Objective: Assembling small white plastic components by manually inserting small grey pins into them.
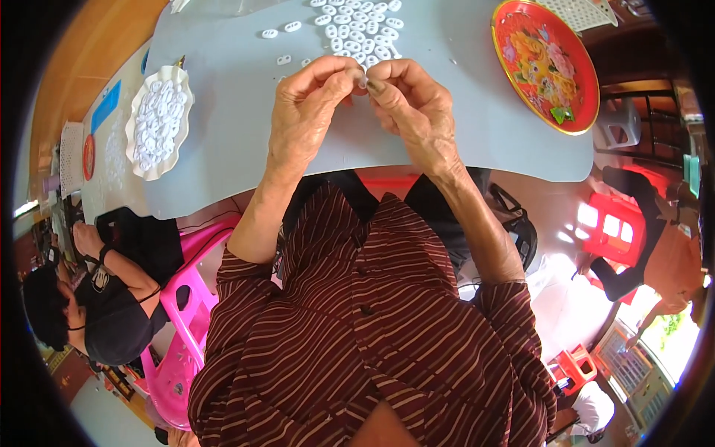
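Over the near side of a grey table, my left hand (314, 100) and my right hand (417, 112) meet at the fingertips. Both are closed in a pinch on a small whitish piece (363, 80), mostly hidden by the fingers. Just beyond my hands lies a loose pile of white oval plastic pieces (357, 31), each with two dark slots or holes. A few more ovals (292, 26) lie apart to the left of the pile. Further left, a scalloped white dish (140, 170) is filled with similar white pieces.
A round red tray (499, 52) with a gold rim and floral print sits at the right. Left of me, a person in black (123, 328) is beside a pink plastic chair (179, 372). Another person (666, 261) is at the right, near a red stool (614, 231).
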The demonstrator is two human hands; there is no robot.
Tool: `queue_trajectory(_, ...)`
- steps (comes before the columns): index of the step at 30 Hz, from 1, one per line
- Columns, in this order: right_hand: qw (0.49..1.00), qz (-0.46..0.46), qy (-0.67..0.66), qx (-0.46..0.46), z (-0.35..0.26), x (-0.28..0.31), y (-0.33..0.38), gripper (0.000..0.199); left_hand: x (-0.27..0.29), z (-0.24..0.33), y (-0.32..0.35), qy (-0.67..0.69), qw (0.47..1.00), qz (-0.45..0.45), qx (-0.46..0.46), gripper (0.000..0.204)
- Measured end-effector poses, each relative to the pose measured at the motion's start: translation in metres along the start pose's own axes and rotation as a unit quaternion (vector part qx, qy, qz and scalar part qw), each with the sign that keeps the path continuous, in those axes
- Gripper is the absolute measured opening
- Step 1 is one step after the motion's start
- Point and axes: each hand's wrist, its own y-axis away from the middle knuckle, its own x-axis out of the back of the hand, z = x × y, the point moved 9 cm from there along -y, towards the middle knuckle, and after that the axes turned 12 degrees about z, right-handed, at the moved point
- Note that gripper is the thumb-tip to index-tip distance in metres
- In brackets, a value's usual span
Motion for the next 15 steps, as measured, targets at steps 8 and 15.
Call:
queue_trajectory(8, 0.998, 0.031, -0.051, 0.001, 0.001, 0.003, -0.003, 0.013, -0.006, 0.005, -0.006, -0.041, 0.998, 0.008, -0.039, 0.016)
queue_trajectory(15, 0.978, 0.043, -0.182, -0.093, 0.016, 0.012, -0.004, 0.018, -0.018, -0.003, 0.004, -0.066, 0.997, -0.032, 0.025, 0.015)
